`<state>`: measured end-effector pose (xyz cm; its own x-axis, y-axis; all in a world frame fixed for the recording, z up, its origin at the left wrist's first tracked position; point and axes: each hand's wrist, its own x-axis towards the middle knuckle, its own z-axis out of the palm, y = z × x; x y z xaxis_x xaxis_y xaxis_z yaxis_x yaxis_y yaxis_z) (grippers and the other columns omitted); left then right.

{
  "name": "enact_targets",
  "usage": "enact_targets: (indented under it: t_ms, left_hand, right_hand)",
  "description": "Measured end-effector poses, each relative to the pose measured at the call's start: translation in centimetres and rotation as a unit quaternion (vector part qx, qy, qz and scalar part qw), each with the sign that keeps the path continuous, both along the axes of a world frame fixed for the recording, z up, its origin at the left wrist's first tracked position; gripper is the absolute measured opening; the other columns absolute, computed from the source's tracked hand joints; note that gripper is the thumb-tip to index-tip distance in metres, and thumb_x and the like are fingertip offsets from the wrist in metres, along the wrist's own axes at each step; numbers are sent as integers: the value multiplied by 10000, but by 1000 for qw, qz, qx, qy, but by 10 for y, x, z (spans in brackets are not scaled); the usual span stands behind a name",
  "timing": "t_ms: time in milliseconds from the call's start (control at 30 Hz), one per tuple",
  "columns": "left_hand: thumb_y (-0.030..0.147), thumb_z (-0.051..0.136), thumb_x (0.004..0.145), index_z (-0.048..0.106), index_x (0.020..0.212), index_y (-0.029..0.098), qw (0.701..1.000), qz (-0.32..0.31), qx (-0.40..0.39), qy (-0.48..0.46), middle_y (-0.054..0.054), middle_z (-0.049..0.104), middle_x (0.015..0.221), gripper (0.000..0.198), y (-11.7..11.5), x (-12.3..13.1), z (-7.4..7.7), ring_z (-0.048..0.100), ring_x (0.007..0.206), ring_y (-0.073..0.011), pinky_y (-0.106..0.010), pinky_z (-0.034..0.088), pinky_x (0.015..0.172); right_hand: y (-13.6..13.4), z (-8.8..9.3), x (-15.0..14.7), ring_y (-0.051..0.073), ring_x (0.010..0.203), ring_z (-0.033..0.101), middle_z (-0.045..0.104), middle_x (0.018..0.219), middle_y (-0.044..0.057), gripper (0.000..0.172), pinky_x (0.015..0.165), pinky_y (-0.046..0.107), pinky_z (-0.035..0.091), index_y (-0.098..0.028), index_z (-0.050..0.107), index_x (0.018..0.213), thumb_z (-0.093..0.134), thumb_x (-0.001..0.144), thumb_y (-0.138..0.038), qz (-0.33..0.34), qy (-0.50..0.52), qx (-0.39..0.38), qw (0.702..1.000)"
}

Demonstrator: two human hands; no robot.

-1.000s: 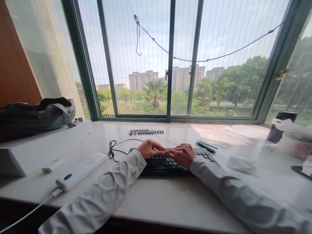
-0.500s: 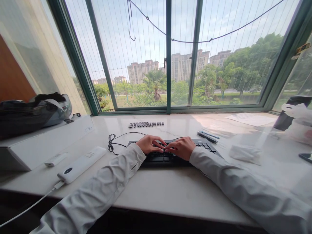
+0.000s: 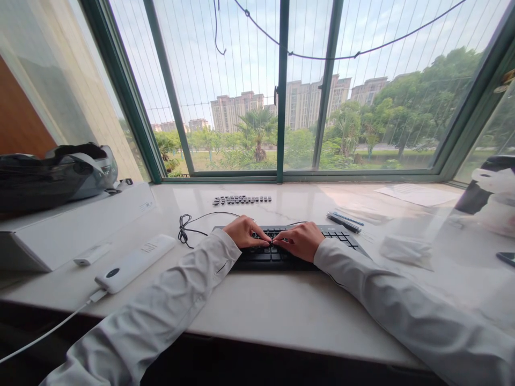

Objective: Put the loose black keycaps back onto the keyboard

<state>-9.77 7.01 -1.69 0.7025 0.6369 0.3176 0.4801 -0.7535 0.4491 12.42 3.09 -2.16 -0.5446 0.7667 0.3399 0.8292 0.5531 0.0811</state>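
Note:
A black keyboard [image 3: 257, 262] lies in front of me on the counter, with part of its middle lacking key covers. My left hand [image 3: 246, 232] reaches over it from the left, thumb and fingers closed in a pinch. From the right, my right hand [image 3: 300, 239] pinches at the same spot, its fingertips meeting those of the left. Between them is a small dark keycap [image 3: 271, 244], mostly hidden by the fingertips. Beyond the keyboard, loose black keycaps [image 3: 242, 200] are laid out in rows.
At left are a white power bank [image 3: 134, 262] with its cable, a small white device [image 3: 92, 254] and a long white box [image 3: 80, 225] bearing a dark bag [image 3: 52, 174]. Pens [image 3: 344, 222] and a plastic bag [image 3: 406, 250] lie right. A black cord [image 3: 184, 228] coils behind the keyboard.
My fingers have drawn closer into a pinch, the fingertips of both hands now meeting at one key. The view has tilted slightly downward. The loose keycaps stay in place.

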Motion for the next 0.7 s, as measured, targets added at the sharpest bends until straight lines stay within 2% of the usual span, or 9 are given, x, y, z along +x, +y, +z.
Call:
enact_targets:
  t_ms: [100,200,500,700]
  left_hand:
    - [437,684,717,765,894,171,1000,6,7,1,-17,624,494,330,-3,1,1,332,428,-50,-203,238,426]
    - [450,678,719,763,903,171,1000,7,6,0,2,570,437,345,-4,1,3,279,417,-46,-208,202,415]
    - [451,660,739,756,934,174,1000,-11,-10,11,-61,698,626,351,-1,-1,0,405,446,-61,-201,263,435]
    - [449,663,739,752,936,147,1000,-3,-6,-1,-33,648,517,371,-4,2,-1,348,402,-42,-198,219,410]
  right_hand:
    - [0,0,-1,188,751,665,729,764,-21,360,606,251,353,-411,693,997,373,901,-545,-2,2,-3,1000]
    - [0,1,-1,184,744,662,726,754,-13,371,608,251,350,-404,693,1001,366,901,-547,-2,2,-7,1000]
    - [-1,0,-1,175,715,651,719,724,-7,383,607,252,345,-401,694,1006,353,904,-541,13,3,-9,1000]
    - [-1,-1,0,175,694,647,718,710,0,380,593,250,325,-385,697,1003,358,906,-524,25,10,-4,1000]
